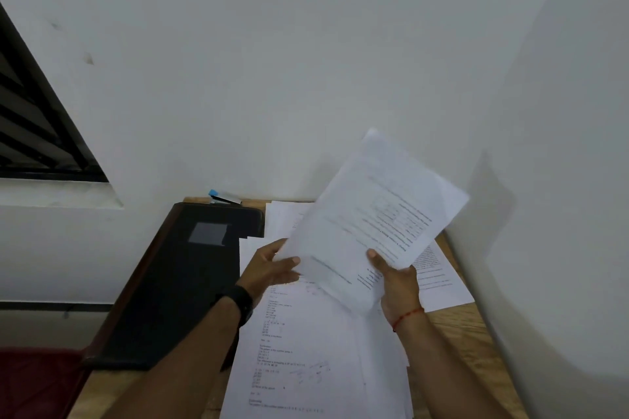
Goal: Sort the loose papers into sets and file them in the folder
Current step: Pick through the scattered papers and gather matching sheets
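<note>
Head view: your left hand (272, 269) and right hand (396, 286) pinch printed sheets (367, 221); square edges first; black folder (177, 282) lies left of both.

The left hand (272, 265) and the right hand (398, 286) pinch the held sheets (374, 214) by the bottom edge — thumbs on top — tipped up toward one o'clock. More loose papers (306, 350) lie under them on the wooden table (459, 326). The black folder (177, 282) lies closed at nine o'clock, a stapler (223, 197) at eleven.
</note>
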